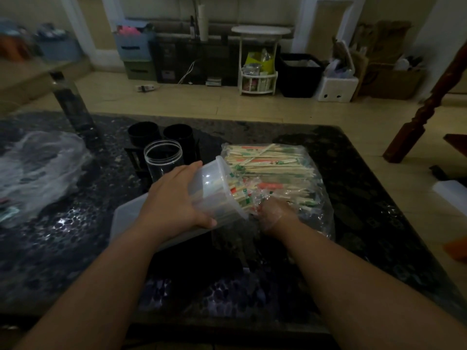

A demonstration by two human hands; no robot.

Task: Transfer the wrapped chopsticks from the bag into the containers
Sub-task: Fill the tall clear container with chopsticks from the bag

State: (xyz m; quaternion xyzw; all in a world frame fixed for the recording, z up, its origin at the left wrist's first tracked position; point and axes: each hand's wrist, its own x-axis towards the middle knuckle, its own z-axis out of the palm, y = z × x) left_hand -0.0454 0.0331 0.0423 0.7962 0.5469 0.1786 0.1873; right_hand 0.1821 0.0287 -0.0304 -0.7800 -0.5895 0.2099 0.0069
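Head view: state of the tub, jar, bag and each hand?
Translucent tub: tipped toward the bag, partly filled with chopsticks.
Clear jar: upright, lid off, looks empty.
Chopstick bag: open, lying flat, well filled.
Left hand: grips the tub.
Right hand: inside the bag; grip hidden.

Worktop (353, 173): carries everything listed.
Bag (290, 198): lies flat, right of centre, with wrapped chopsticks (267, 162) in it.
Container (217, 188): tilted, its mouth at the bag's near left edge, chopsticks inside; the left hand (174, 198) grips its side.
Right hand (273, 213): inside the bag's near end, just right of the container.
Jar (163, 157): upright, behind the left hand, left of the bag.
Cups (143, 133): two, side by side, directly behind the jar.
Tray (126, 218): under the left hand.
Crumpled plastic (38, 162): far left.
Bottle (70, 102): upright, behind the plastic.
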